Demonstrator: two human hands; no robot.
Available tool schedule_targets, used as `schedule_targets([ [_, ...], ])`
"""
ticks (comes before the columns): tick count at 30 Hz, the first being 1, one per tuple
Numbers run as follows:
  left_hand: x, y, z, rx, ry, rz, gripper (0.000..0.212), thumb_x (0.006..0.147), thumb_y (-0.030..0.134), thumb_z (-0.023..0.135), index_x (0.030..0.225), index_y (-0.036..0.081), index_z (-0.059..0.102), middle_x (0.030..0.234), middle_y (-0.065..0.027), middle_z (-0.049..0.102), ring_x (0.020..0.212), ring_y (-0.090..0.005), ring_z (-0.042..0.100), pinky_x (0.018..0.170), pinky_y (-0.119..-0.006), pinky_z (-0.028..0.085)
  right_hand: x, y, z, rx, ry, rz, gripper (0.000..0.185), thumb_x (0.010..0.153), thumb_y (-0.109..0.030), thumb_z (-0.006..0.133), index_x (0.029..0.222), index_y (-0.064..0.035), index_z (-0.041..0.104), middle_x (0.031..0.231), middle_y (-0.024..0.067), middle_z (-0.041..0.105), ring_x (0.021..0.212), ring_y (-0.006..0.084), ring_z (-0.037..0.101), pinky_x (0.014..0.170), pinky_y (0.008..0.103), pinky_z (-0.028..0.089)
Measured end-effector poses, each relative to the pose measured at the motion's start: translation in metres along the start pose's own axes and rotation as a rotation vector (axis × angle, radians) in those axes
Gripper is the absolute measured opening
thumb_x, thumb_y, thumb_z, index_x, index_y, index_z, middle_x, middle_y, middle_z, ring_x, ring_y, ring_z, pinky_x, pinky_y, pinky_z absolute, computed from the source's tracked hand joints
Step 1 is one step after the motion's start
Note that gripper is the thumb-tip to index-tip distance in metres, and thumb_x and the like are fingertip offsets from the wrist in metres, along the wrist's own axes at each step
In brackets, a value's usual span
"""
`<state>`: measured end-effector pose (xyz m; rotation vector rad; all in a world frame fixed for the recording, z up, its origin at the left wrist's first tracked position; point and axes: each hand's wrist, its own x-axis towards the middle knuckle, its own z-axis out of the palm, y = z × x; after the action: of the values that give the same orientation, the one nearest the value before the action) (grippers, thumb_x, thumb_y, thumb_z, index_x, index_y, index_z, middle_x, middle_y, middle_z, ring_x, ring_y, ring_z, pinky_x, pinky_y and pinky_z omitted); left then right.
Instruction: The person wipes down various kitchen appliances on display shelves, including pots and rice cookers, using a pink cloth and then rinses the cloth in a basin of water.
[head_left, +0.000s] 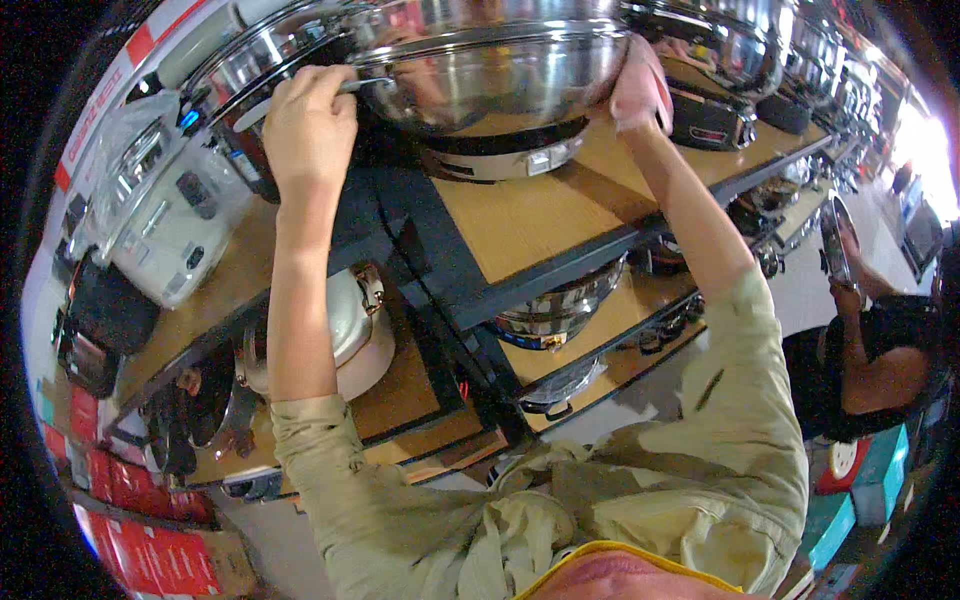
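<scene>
A large polished steel pan (495, 75) stands on a pale appliance base (510, 161) on the upper wooden shelf. At the pan's left, my left hand (311, 124) has its fingers curled around a light-coloured handle beside the rim; which vessel the handle belongs to is unclear. My right hand (641, 86) presses a pink cloth (651, 75) against the pan's right side, and the cloth hides most of the fingers.
More steel pans (750, 45) and a black box-shaped appliance (709, 116) line the shelf at right. Left are a plastic-wrapped white appliance (176, 232) and a black one (112, 300). A white pot (360, 337) sits below. Another person (877, 345) holds a pan at far right.
</scene>
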<state>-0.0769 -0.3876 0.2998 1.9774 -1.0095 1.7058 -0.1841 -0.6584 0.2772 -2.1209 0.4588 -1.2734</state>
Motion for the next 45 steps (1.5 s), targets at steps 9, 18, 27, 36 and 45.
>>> schedule_targets([
  [9,0.001,-0.011,-0.007,-0.048,-0.056,0.071,0.018,0.073,0.008,0.056,0.090,0.009,0.064,0.089,-0.0065,0.062,0.085,-0.0272,0.058,0.075,-0.036,0.046,-0.062,0.007,0.044,-0.625,0.087,-1.066,0.058,0.068,-0.029,0.063,0.117,-0.0057,0.043,0.135,0.0260,0.027,0.128,0.0425,0.020,0.096,0.0640,0.017],
  [18,0.003,-0.006,-0.020,-0.099,-0.114,0.094,0.019,0.069,0.003,0.057,0.087,0.006,0.063,0.086,-0.0074,0.058,0.086,-0.0270,0.054,0.075,-0.037,0.045,-0.059,-0.096,0.136,-1.307,0.193,-1.484,0.046,0.075,-0.026,0.050,0.118,-0.0090,0.052,0.116,0.0024,0.054,0.112,0.0225,0.044,0.101,0.0422,0.025],
  [27,0.008,-0.011,-0.007,-0.050,-0.110,0.086,0.020,0.073,0.009,0.056,0.091,0.009,0.065,0.087,-0.0067,0.061,0.084,-0.0272,0.057,0.075,-0.037,0.047,-0.057,-0.083,0.188,-1.897,0.284,-1.348,0.041,0.084,-0.017,0.041,0.124,-0.0054,0.044,0.126,0.0047,0.042,0.118,0.0199,0.035,0.104,0.0325,0.021],
  [36,0.007,-0.010,-0.009,-0.044,-0.054,0.159,0.019,0.072,0.007,0.056,0.088,0.009,0.065,0.082,-0.0052,0.060,0.078,-0.0257,0.056,0.069,-0.035,0.047,-0.060,0.016,0.020,-0.821,-0.166,-1.360,0.048,0.073,-0.031,0.056,0.118,-0.0157,0.048,0.127,0.0018,0.041,0.124,0.0212,0.032,0.104,0.0442,0.022],
  [45,0.011,-0.013,-0.014,0.046,-0.171,0.110,0.019,0.075,0.011,0.058,0.093,0.011,0.063,0.093,-0.0058,0.062,0.085,-0.0250,0.058,0.076,-0.034,0.046,0.007,0.095,0.050,0.547,0.109,-0.471,0.038,0.084,-0.016,0.047,0.117,0.0010,0.038,0.113,0.0169,0.044,0.107,0.0312,0.043,0.091,0.0407,0.036],
])
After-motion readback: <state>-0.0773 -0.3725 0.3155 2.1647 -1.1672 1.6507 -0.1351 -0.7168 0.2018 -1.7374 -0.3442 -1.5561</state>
